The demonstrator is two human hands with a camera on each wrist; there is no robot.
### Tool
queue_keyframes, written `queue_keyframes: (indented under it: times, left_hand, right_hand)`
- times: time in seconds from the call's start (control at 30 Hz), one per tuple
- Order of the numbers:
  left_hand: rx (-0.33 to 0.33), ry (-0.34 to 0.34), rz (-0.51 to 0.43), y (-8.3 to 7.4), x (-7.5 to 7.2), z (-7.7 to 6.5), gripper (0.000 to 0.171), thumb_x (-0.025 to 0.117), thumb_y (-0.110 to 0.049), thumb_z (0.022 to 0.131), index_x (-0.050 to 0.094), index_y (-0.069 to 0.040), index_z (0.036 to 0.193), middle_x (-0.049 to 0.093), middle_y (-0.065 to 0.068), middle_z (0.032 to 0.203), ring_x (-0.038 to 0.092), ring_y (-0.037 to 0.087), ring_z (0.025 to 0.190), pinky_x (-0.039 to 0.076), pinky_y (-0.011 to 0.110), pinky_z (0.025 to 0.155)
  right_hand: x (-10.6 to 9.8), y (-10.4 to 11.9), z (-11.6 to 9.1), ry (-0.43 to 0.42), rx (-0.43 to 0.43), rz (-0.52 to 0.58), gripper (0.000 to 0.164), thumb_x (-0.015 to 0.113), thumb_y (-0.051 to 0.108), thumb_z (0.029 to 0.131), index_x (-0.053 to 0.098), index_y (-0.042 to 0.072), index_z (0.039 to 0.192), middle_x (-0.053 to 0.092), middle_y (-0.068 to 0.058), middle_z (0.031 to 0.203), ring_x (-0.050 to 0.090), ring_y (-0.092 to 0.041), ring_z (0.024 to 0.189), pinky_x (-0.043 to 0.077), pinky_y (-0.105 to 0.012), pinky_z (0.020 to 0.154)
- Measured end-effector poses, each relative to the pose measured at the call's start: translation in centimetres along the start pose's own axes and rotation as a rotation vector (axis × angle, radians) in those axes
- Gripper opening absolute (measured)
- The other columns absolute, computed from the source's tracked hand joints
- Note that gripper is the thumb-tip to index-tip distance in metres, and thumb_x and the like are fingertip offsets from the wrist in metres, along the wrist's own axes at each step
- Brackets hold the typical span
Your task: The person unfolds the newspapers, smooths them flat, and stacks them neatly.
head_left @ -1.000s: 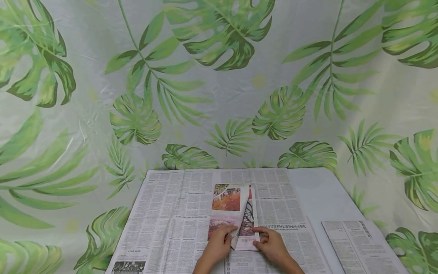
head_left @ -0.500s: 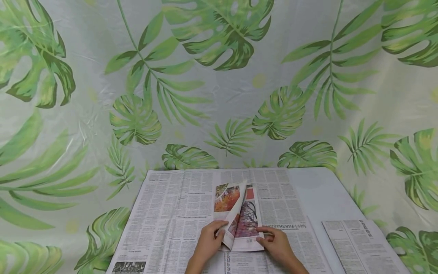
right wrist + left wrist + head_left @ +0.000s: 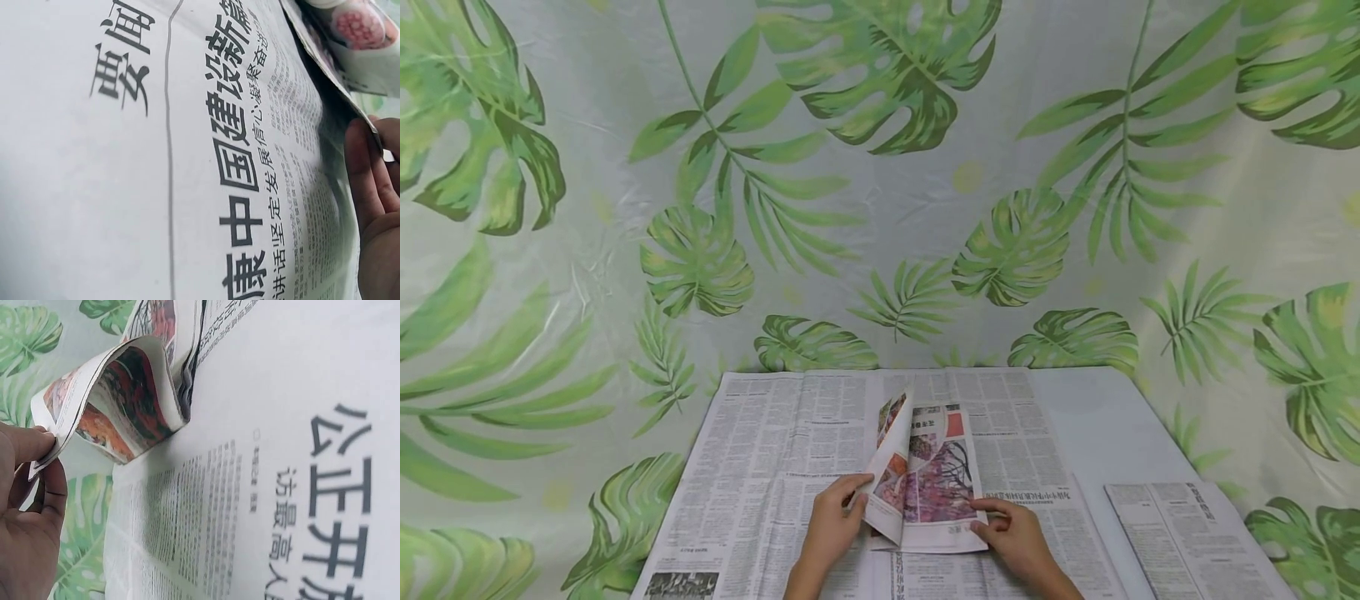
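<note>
A folded newspaper (image 3: 936,492) with colour photos lies near the middle of the table in the head view, its left flap lifted and curving. My left hand (image 3: 837,515) pinches the edge of that flap between thumb and fingers. In the left wrist view the flap (image 3: 128,400) arches up from the fold, and the hand (image 3: 31,500) grips its outer edge. At the lower right edge of the newspaper, my right hand (image 3: 1011,533) pinches it. The right wrist view has the hand (image 3: 378,187) holding that edge slightly raised.
Spread newspaper sheets (image 3: 760,467) cover most of the white table (image 3: 1093,425). Another folded newspaper (image 3: 1187,533) lies at the right edge. A leaf-patterned curtain (image 3: 880,208) hangs behind the table.
My left hand has moved left, drawing the flap up and away from the right part, and more of the pink tree photo shows. My right hand has shifted slightly right with its edge.
</note>
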State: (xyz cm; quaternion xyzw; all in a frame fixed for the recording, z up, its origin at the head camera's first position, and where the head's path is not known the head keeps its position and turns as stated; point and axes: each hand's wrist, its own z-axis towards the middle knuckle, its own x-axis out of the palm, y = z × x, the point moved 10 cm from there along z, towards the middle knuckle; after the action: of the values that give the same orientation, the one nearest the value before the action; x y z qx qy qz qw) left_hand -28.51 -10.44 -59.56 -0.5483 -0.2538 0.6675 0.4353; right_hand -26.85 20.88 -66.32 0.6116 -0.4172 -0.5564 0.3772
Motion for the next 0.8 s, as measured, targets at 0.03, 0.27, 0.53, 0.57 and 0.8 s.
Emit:
queue_keyframes:
  times: [0.03,0.27,0.53,0.57,0.8]
  left_hand:
    - [-0.004,-0.007,-0.001,0.1,-0.2,-0.1,0.034,0.069,-0.007,0.097,0.072,-0.018,0.129,0.071,-0.004,0.129,0.067,0.020,0.121,0.059,0.034,0.094]
    - [-0.041,-0.049,0.006,0.9,-1.9,-0.5,0.034,0.070,-0.009,0.097,0.072,-0.021,0.128,0.071,-0.008,0.127,0.068,0.016,0.115,0.058,0.029,0.088]
    - [-0.032,-0.143,0.042,1.7,-4.4,-1.1,0.036,0.074,-0.004,0.093,0.074,-0.020,0.125,0.073,-0.006,0.124,0.069,0.015,0.110,0.058,0.026,0.084]
    - [-0.028,-0.157,0.049,1.8,-4.7,-1.3,0.037,0.074,-0.003,0.092,0.074,-0.020,0.125,0.073,-0.006,0.124,0.069,0.015,0.109,0.058,0.026,0.082]
    - [-0.024,-0.235,0.093,2.8,-6.5,-1.9,0.038,0.076,0.001,0.089,0.075,-0.017,0.123,0.074,0.001,0.123,0.070,0.015,0.102,0.057,0.024,0.077]
  right_hand:
    - [-0.1,0.1,-0.1,-0.001,-0.004,-0.002,0.031,0.082,0.010,0.086,0.077,0.014,0.116,0.045,0.003,0.048,0.025,-0.005,0.044,0.029,-0.019,0.044]
    - [-0.9,-0.4,-0.5,-0.013,-0.005,-0.021,0.031,0.082,0.010,0.086,0.077,0.013,0.116,0.046,0.003,0.048,0.028,-0.005,0.044,0.030,-0.020,0.043]
    - [-1.8,-0.8,-0.6,-0.033,0.003,-0.040,0.031,0.084,0.011,0.085,0.077,0.014,0.114,0.044,0.003,0.048,0.028,-0.004,0.044,0.029,-0.019,0.044]
    - [-1.9,-0.8,-0.6,-0.037,0.005,-0.042,0.031,0.084,0.011,0.084,0.077,0.013,0.114,0.044,0.004,0.048,0.028,-0.004,0.044,0.029,-0.019,0.044]
    - [-2.3,-0.7,-0.8,-0.068,-0.004,-0.074,0.031,0.084,0.008,0.084,0.078,0.014,0.114,0.040,0.007,0.048,0.028,-0.004,0.044,0.028,-0.019,0.043]
